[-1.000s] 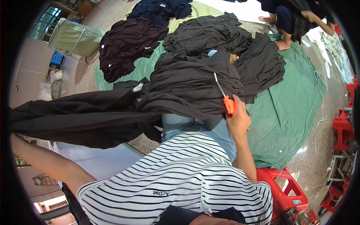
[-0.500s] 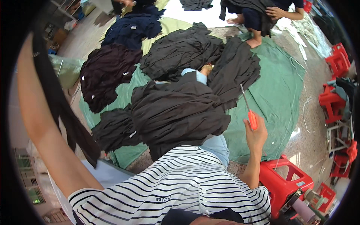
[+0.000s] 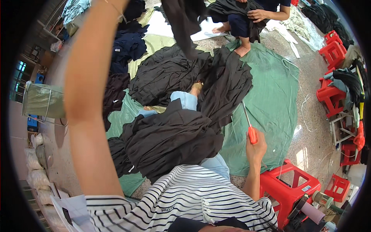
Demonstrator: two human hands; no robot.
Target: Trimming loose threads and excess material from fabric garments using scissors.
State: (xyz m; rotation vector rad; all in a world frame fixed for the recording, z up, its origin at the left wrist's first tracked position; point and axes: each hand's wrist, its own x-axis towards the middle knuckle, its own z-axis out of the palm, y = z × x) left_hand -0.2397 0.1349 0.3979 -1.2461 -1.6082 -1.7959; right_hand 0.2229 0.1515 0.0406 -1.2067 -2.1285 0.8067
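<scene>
My right hand (image 3: 256, 146) is closed around an orange-handled tool with a long thin metal shaft (image 3: 245, 112), pointing up and away over the green sheet. My left forearm (image 3: 91, 89) reaches up past the top edge, so that hand is cut off. A dark garment (image 3: 183, 25) hangs from the top edge, to the right of this arm; what holds it is out of sight. Across my lap lies a heap of dark cloth garments (image 3: 174, 135). Beyond my feet spread two more dark piles, one at the middle (image 3: 162, 75) and one to its right (image 3: 228, 85).
A green sheet (image 3: 270, 89) covers the floor. Navy garments (image 3: 129, 48) and maroon ones (image 3: 116, 87) lie at left. Opposite, a seated person (image 3: 259, 17) handles dark cloth. Red stools (image 3: 286, 181) stand at right, one close to my elbow.
My left arm has swung from the far left up toward the top middle, and the dark garment has moved across with it. The view has shifted; my right hand keeps its hold.
</scene>
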